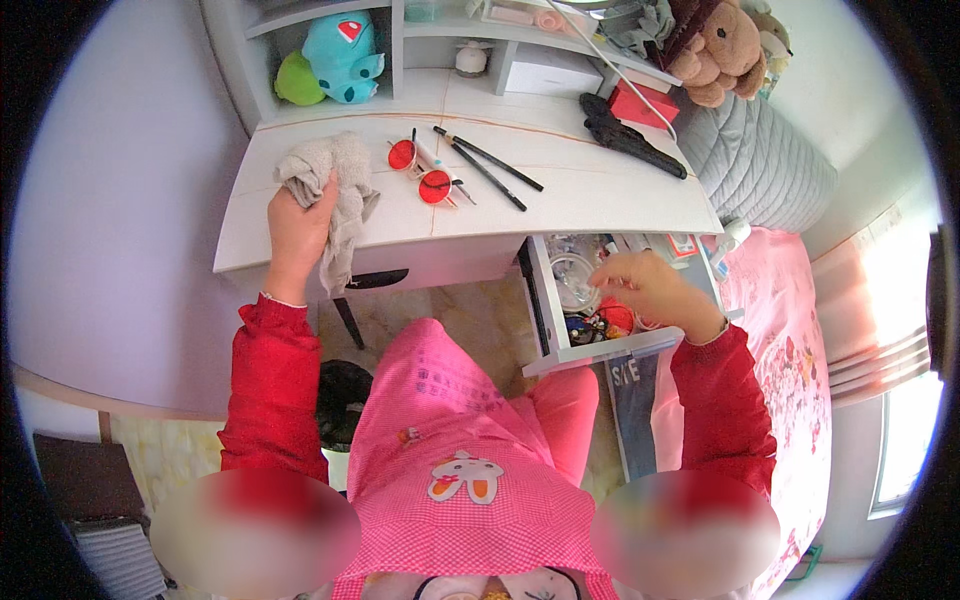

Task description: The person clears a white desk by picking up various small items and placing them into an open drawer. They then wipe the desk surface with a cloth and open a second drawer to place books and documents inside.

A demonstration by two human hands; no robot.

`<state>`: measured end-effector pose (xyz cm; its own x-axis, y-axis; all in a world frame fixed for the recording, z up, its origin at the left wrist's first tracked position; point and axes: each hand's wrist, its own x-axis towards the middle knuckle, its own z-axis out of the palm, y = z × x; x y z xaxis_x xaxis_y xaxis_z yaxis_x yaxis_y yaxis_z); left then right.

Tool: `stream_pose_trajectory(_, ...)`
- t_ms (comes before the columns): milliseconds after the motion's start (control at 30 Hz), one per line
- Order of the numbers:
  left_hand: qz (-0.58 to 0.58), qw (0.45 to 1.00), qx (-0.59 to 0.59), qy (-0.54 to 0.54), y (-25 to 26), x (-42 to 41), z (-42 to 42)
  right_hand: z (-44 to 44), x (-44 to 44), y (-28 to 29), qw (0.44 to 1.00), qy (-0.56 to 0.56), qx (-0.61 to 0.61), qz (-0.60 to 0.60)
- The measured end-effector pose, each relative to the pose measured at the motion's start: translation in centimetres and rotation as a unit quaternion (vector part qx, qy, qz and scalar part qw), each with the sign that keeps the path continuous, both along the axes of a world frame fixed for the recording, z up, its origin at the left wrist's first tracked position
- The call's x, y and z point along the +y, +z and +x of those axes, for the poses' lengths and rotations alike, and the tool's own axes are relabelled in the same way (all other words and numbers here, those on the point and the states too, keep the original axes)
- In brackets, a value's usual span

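My left hand grips a beige cloth, bunched up at the left of the white desk. Part of the cloth droops over the desk's front edge. Over the pulled-out drawer hovers my right hand, blurred, its fingers bent; whether it holds anything is unclear. Inside the drawer lie a coiled white cable, a red item and various small things, partly hidden by that hand. Round glasses with red lenses rest on the desk beside two dark pencils and several thin pens.
A black folded object and a red box are at the desk's right. Shelves behind hold a turquoise plush toy. A white cord hangs down there. The bed stands at the right, past the drawer.
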<state>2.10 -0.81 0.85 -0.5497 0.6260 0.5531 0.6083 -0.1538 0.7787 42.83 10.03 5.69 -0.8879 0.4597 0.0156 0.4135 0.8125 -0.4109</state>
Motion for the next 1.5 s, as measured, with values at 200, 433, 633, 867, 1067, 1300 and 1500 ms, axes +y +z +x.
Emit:
stream_pose_trajectory(200,0.019,1.0,-0.011,-0.003,-0.3,0.0,-0.3,-7.2,0.5,1.8,0.99,-0.037,0.119,0.062)
stream_pose_trajectory(433,-0.001,1.0,-0.005,0.003,0.1,-0.1,0.1,-15.6,0.6,0.4,0.974,0.002,0.184,0.129)
stream_pose_trajectory(633,0.013,1.0,0.008,-0.002,0.3,-0.3,0.1,-18.8,0.1,0.4,0.973,0.003,0.147,0.179)
stream_pose_trajectory(867,0.018,1.0,0.004,-0.004,-0.3,0.1,-0.3,-18.9,1.7,-0.2,0.984,-0.046,0.115,0.126)
stream_pose_trajectory(1067,0.025,1.0,-0.003,-0.006,-0.6,0.1,-0.4,-19.2,2.5,-0.3,0.987,-0.083,0.076,0.113)
stream_pose_trajectory(1300,0.012,1.0,0.008,0.002,-0.6,0.1,-0.4,-19.5,2.6,-0.5,0.987,-0.071,0.06,0.129)
stream_pose_trajectory(1500,0.02,1.0,0.003,0.0,-0.2,-0.1,0.0,-19.9,3.3,-0.7,0.982,-0.115,0.133,0.073)
